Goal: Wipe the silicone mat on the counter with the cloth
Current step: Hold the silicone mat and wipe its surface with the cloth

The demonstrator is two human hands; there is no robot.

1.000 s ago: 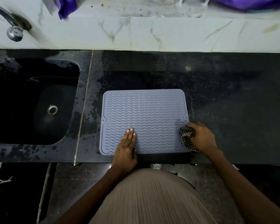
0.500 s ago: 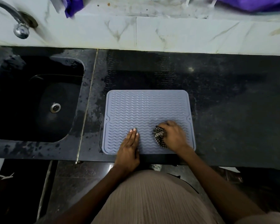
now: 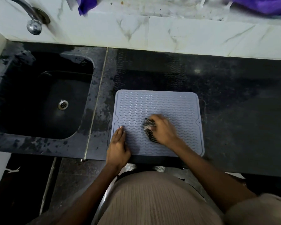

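Observation:
A grey silicone mat (image 3: 161,104) with wavy ridges lies flat on the black counter (image 3: 234,103), near its front edge. My right hand (image 3: 164,129) grips a bunched dark checked cloth (image 3: 149,129) and presses it on the middle of the mat; the hand is blurred. My left hand (image 3: 118,146) lies flat with straight fingers on the mat's near left corner.
A black sink (image 3: 39,95) with a metal drain (image 3: 63,104) sits left of the mat, under a chrome tap (image 3: 33,21). A white marble backsplash (image 3: 169,34) runs behind. Purple fabric (image 3: 266,5) lies on the ledge above. The counter's front edge is right below my hands.
My right hand has swept the cloth from the mat's right edge leftward to its middle. My left hand has shifted to the mat's left corner.

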